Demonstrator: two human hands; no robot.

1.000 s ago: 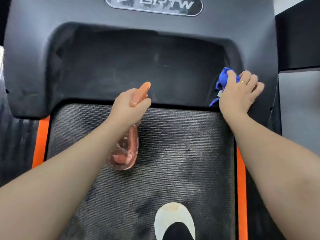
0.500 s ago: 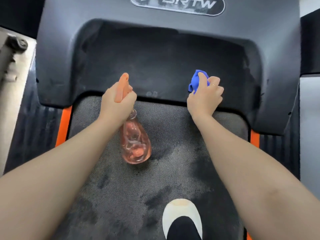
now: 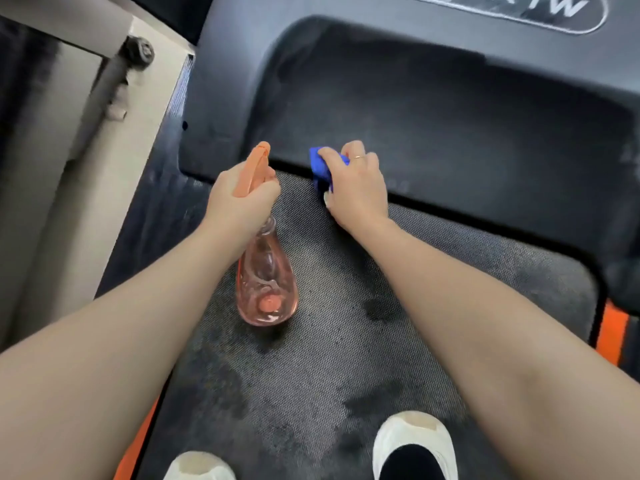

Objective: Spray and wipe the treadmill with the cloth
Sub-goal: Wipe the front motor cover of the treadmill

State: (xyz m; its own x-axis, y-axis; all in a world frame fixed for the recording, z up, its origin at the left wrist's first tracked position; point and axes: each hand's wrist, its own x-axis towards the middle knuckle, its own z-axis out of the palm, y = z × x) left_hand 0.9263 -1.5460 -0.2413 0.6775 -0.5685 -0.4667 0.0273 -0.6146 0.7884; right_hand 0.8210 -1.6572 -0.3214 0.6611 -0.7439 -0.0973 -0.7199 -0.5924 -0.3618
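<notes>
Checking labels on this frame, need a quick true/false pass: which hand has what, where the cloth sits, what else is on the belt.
1. The left hand grips the spray bottle. True.
2. The right hand holds a yellow sponge. False: it holds a blue cloth.
3. The cloth is at the front edge of the belt, where it meets the dark motor cover. True.
4. The spray bottle's liquid is green. False: bottle and trigger are pinkish orange.
5. Two shoe toes show at the bottom of the belt. True.
6. The belt looks evenly dry. False: dark blotches mark it.
</notes>
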